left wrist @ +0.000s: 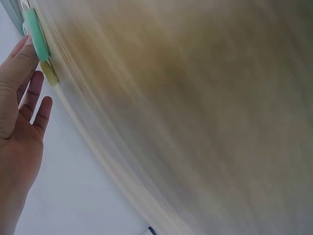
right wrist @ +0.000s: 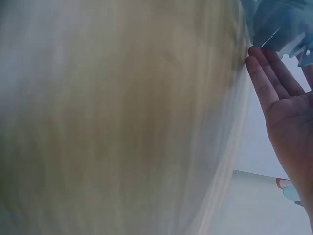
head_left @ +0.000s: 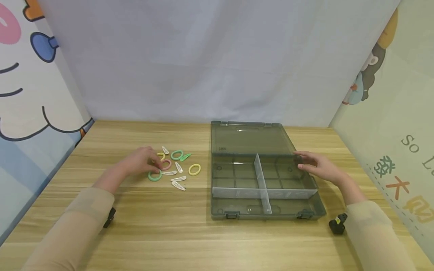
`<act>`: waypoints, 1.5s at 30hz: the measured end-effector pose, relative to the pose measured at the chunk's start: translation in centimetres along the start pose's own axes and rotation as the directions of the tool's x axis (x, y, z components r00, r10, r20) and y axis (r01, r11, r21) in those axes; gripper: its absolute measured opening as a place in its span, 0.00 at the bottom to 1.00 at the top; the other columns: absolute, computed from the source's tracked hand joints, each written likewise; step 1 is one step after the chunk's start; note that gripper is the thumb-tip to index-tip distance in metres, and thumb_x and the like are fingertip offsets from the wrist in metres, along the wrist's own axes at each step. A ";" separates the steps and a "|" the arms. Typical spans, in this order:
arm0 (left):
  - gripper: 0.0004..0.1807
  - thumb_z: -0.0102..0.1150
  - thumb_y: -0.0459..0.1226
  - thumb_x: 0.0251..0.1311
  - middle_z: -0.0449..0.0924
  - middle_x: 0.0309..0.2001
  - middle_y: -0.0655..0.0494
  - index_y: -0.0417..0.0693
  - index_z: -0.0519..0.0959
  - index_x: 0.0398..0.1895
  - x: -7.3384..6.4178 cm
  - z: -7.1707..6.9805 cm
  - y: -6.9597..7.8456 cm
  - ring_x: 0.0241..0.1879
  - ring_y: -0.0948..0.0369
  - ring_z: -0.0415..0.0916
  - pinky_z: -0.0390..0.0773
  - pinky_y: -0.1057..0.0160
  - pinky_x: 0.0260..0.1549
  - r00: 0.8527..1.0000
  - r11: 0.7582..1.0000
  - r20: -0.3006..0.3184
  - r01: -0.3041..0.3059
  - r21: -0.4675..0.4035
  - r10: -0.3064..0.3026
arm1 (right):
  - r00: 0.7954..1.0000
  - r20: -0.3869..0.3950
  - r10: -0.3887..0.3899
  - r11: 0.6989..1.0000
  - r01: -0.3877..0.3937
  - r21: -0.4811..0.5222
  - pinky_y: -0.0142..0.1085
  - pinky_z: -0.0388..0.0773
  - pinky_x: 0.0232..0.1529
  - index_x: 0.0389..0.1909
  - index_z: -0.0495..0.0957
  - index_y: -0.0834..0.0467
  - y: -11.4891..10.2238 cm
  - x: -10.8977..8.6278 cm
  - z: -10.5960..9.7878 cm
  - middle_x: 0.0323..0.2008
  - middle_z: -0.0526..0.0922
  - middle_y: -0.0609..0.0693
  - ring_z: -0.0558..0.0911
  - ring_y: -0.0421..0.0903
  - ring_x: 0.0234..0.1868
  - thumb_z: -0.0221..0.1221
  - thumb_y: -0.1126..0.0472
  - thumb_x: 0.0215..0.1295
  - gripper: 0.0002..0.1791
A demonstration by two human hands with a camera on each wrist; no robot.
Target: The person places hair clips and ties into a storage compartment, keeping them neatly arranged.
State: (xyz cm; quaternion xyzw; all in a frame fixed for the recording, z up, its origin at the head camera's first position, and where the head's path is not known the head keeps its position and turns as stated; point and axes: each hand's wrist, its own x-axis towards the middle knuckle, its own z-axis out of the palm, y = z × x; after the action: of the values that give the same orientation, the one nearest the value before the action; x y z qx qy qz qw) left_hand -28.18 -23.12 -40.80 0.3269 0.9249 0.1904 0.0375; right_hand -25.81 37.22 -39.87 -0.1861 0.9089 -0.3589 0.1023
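Observation:
My left hand (head_left: 142,162) reaches down to the hair accessories on the left of the table. Its fingertips are at the pink hair tie (head_left: 168,162), with the thumb close to a green hair tie (head_left: 155,180); whether they pinch either is hidden. In the left wrist view, that green hair tie (left wrist: 38,36) covers the thumb tip. Straight fingers of my right hand (head_left: 320,167) touch the right side of a grey translucent organizer box (head_left: 217,216), near its hinge. The lid (head_left: 249,139) lies back, and white dividers (head_left: 237,193) split the inside into compartments.
Around the left hand lie yellow hair ties (head_left: 194,174), another green hair tie (head_left: 177,159), a green snap clip (head_left: 185,157) and several white snap clips (head_left: 178,167). A pale cloth (head_left: 203,67) hangs behind the wooden table (head_left: 162,233), with printed panels at both sides.

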 end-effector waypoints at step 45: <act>0.03 0.65 0.37 0.56 0.82 0.33 0.63 0.50 0.85 0.33 5.7 -4.9 6.7 0.39 0.60 0.74 0.72 0.57 0.43 0.995 0.992 0.021 -0.094 -0.083 0.096 | 0.996 0.082 0.034 0.992 -0.043 0.115 0.62 0.61 0.59 0.72 0.54 0.52 0.4 0.1 -0.4 0.72 0.50 0.62 0.50 0.66 0.70 0.52 0.54 0.70 0.33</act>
State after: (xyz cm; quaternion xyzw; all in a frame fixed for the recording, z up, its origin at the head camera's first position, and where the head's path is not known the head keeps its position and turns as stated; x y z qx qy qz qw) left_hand -29.66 -16.41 -33.39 0.3712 0.8991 0.2258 0.0532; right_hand -26.18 37.69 -39.84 -0.1766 0.8850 -0.4014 0.1563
